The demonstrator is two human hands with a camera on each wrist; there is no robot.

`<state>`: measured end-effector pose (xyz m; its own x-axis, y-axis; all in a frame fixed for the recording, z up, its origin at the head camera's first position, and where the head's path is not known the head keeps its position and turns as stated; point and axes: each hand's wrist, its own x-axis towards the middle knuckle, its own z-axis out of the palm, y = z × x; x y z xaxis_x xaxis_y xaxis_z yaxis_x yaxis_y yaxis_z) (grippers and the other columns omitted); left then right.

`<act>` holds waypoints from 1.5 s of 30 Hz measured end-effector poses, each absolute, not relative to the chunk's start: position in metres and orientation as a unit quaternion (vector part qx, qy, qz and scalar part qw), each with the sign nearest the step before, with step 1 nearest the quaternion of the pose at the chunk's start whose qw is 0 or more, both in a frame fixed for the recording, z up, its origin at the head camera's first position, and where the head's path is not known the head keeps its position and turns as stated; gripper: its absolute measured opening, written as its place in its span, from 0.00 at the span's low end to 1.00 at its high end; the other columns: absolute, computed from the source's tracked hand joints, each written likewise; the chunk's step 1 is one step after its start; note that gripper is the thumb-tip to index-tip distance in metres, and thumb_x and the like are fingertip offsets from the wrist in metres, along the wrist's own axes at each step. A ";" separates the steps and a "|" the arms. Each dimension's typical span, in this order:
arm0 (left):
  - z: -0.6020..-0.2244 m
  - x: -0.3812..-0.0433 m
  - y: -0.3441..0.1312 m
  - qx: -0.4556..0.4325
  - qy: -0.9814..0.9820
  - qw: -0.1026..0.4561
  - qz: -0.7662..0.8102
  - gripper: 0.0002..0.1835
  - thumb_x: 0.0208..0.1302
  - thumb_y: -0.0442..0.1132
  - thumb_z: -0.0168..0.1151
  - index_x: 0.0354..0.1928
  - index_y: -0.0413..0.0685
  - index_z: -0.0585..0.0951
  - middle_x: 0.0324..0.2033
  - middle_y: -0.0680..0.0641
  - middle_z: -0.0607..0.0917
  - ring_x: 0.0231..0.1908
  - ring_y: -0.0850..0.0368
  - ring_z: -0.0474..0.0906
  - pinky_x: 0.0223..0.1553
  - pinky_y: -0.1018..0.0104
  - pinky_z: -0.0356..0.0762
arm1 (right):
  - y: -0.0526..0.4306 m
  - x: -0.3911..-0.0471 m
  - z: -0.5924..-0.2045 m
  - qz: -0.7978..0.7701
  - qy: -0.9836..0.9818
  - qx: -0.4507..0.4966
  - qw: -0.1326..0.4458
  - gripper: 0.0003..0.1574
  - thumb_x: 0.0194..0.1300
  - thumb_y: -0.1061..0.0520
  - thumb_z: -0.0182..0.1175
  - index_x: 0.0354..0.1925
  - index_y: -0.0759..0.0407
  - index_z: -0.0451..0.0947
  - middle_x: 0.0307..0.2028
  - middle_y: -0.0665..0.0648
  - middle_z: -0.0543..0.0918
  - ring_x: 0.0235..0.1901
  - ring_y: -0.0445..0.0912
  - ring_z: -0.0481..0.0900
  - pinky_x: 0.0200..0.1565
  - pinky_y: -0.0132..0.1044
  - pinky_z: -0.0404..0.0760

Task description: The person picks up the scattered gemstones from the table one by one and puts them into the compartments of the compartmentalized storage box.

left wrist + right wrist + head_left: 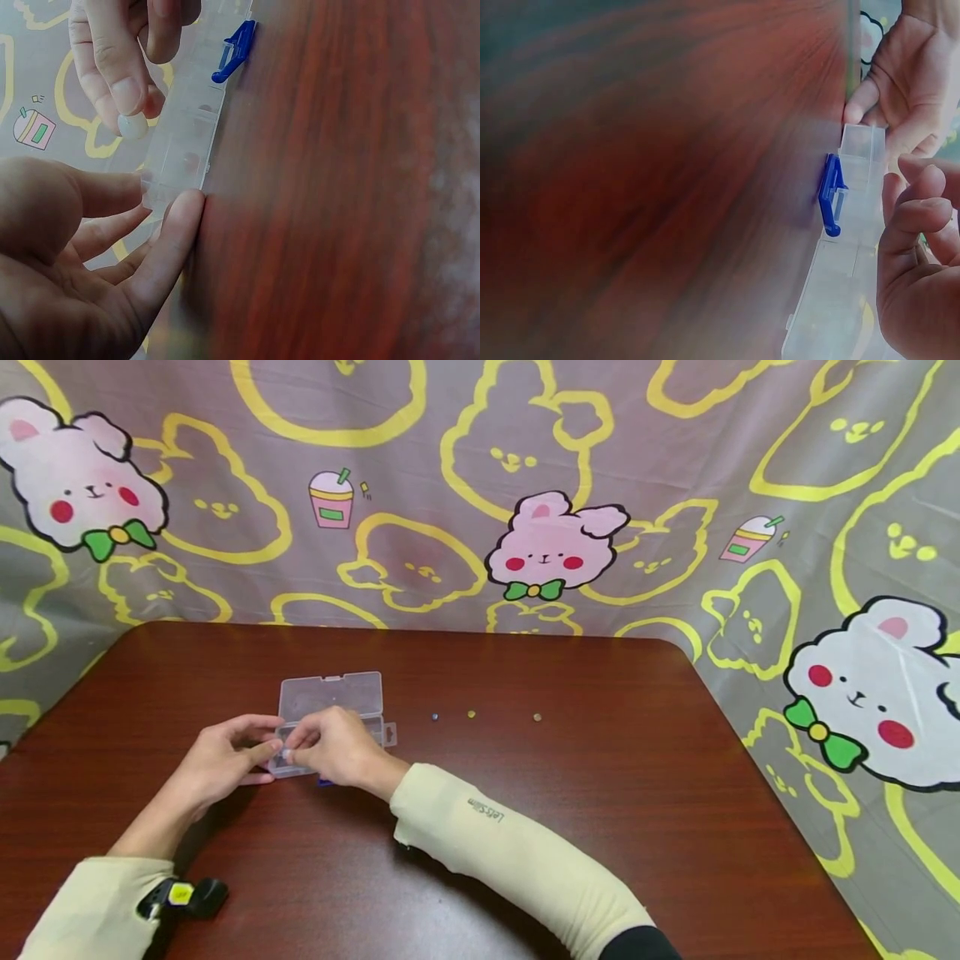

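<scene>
Cream fabric sleeve (517,860) | left hand (225,762) grips clear plastic box (184,139) | right hand (335,747) pinches rounded white bead (133,127)

Brown table (675,827) before bunny-print cloth (420,477)

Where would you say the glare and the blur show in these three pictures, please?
In the head view, a pale glare lies on the near part of the table; in the left wrist view, the wood grain is blurred and the clear box looks hazy; in the right wrist view, the table is smeared and soft, while the blue latch looks fairly crisp.
</scene>
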<state>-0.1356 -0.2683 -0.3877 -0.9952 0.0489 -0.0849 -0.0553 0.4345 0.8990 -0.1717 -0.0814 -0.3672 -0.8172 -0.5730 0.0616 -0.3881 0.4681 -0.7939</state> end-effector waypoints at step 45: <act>-0.389 -0.136 -0.265 -0.012 0.859 0.041 0.510 0.24 0.74 0.34 0.58 0.66 0.29 0.69 0.50 0.30 0.76 0.32 0.56 0.80 0.31 0.61 0.87 | 0.042 -0.183 -0.359 -0.430 0.855 -0.270 0.103 0.03 0.61 0.65 0.70 0.36 0.62 0.86 0.25 0.47 0.84 0.15 0.40 0.78 0.22 0.32 0.81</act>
